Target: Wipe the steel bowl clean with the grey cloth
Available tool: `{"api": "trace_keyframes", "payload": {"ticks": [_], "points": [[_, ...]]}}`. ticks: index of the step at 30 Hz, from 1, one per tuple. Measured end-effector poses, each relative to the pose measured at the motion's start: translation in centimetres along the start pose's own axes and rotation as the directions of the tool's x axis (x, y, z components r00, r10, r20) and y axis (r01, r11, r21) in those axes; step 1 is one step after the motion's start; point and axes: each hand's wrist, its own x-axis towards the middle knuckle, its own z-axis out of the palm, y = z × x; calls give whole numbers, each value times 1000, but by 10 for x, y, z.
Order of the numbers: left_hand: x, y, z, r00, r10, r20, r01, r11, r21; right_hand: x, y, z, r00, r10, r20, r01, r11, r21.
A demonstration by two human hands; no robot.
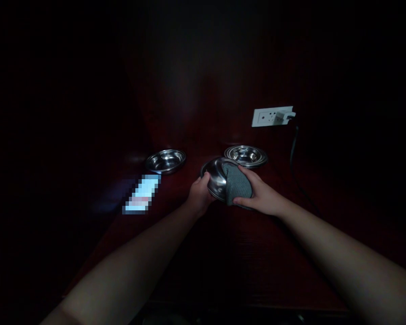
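A shiny metal bowl [217,178] is held up over the dark red surface, tilted, between my two hands. My left hand [200,193] grips its left edge, thumb on the near side and fingers mostly hidden behind. On its right side my right hand [261,192] is closed round a grey-green cloth [238,184], which is pressed against the bowl and folded over its edge. Part of the bowl is hidden under the cloth.
Another metal bowl [165,161] stands at the back left, and stacked metal dishes [246,155] at the back right. A lit, pixelated phone-like rectangle [142,194] lies at left on the red surface [257,262]. A wall socket [273,117] holds a plug with a dark cable [292,151].
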Motion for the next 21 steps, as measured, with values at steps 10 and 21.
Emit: {"api": "trace_keyframes", "payload": {"ticks": [10, 21], "points": [[10, -3, -4, 999, -19, -37, 18, 999, -32, -1, -1, 0, 999, 30, 32, -31, 999, 11], [11, -4, -4, 998, -52, -40, 49, 997, -61, -1, -2, -3, 999, 15, 47, -15, 1000, 8]]}}
